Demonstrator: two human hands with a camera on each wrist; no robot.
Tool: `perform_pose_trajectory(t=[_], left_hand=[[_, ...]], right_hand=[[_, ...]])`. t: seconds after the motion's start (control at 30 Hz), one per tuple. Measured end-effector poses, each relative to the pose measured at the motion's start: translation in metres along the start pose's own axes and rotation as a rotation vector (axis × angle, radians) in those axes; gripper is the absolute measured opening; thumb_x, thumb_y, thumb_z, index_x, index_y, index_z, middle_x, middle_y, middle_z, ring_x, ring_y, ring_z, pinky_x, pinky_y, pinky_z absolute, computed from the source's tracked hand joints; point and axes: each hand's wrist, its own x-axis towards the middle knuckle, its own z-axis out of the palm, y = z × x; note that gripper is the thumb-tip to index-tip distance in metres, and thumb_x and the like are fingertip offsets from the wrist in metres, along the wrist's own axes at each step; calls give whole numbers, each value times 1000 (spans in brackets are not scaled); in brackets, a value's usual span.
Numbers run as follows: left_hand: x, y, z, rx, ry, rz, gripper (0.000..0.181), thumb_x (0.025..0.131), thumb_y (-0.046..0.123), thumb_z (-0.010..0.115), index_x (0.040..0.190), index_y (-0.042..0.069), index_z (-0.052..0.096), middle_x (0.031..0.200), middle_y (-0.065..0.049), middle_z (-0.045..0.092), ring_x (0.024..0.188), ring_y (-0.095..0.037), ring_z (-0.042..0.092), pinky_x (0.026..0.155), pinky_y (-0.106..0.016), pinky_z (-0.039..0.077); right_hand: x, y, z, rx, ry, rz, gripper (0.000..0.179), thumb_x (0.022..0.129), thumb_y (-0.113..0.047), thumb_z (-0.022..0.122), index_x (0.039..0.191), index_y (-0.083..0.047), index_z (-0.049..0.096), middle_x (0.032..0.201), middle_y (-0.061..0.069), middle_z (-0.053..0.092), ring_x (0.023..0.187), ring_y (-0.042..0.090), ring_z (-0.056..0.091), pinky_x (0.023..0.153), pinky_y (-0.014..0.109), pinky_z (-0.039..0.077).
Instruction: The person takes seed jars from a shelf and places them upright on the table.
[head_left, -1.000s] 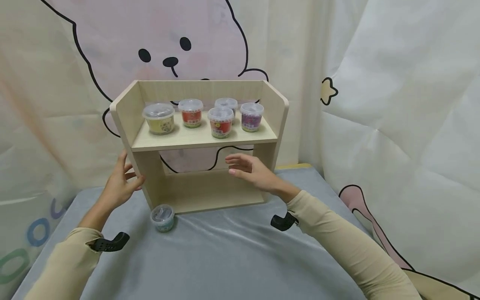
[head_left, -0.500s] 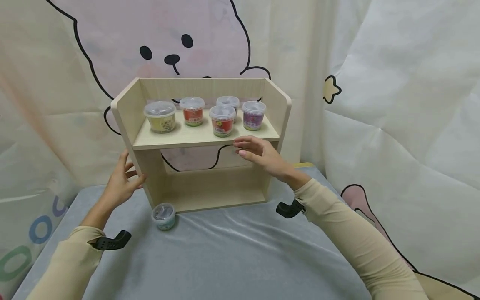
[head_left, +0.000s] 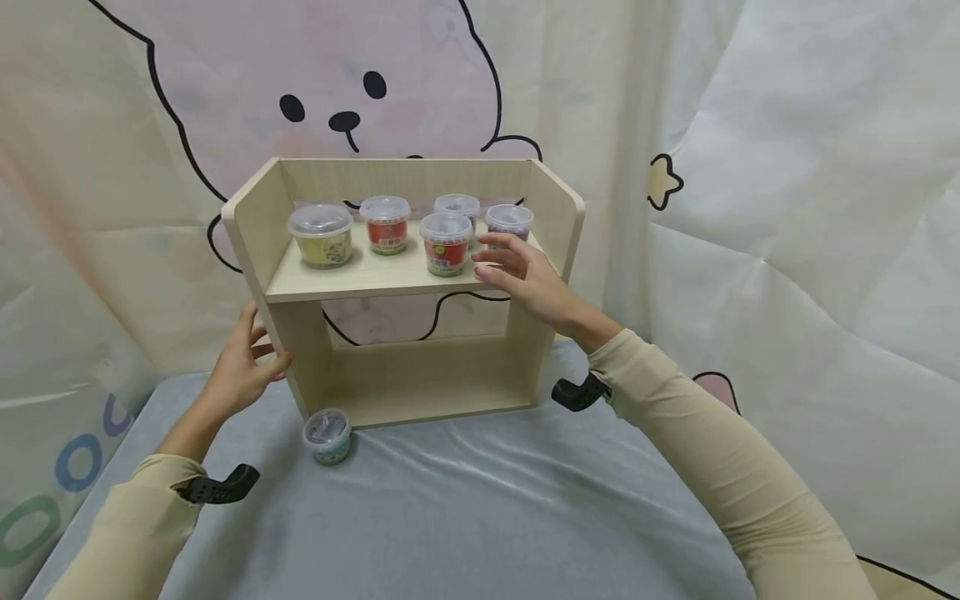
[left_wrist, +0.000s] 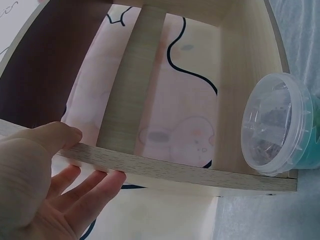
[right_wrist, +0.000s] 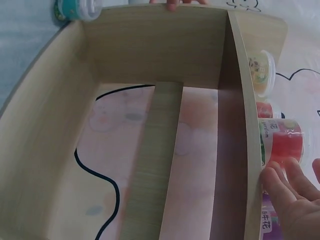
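A two-tier pale wooden shelf (head_left: 435, 382) stands on the table. My left hand (head_left: 238, 371) grips its left side panel, the thumb and fingers on either side of the panel edge in the left wrist view. At the right end of the upper board, my right hand (head_left: 528, 279) is raised with fingers loosely bent and nothing held. Its fingertips are close to a lidded red-labelled cup (head_left: 446, 252). Behind those fingers, a purple cup (head_left: 510, 219) is partly covered. A wider yellow tub (head_left: 322, 242), another red cup (head_left: 387, 233) and a back cup (head_left: 457, 205) share the board.
A small lidded tub with blue-green contents (head_left: 327, 440) sits on the table against the shelf's front left corner. Grey-blue cloth (head_left: 450, 517) covers the table. Printed curtains (head_left: 600, 100) hang behind the shelf and on both sides.
My right hand has risen from in front of the lower opening to the upper board, beside the front red cup. The left hand stays on the side panel. The cups have not moved.
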Motion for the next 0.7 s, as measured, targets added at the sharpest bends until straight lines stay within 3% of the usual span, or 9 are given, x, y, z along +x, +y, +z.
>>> perform_pose_trajectory(t=[0.33,0.7], left_hand=[[2,2,0,2,-18,-4,99,93,-2,66,163,23,1,148,-45,33,118,-68,51,60,-29,61],[2,2,0,-2,-32,-12,99,94,-2,65,162,23,-1,150,-45,31,120,-68,50,61,-33,62]], right_hand=[[15,-5,-1,-49,17,1,59,100,-23,59,154,-13,37,155,15,47,141,30,50,113,50,46],[34,-4,10,23,25,62,71,101,-19,60,160,-13,21,162,20,33,148,34,42,119,47,39]])
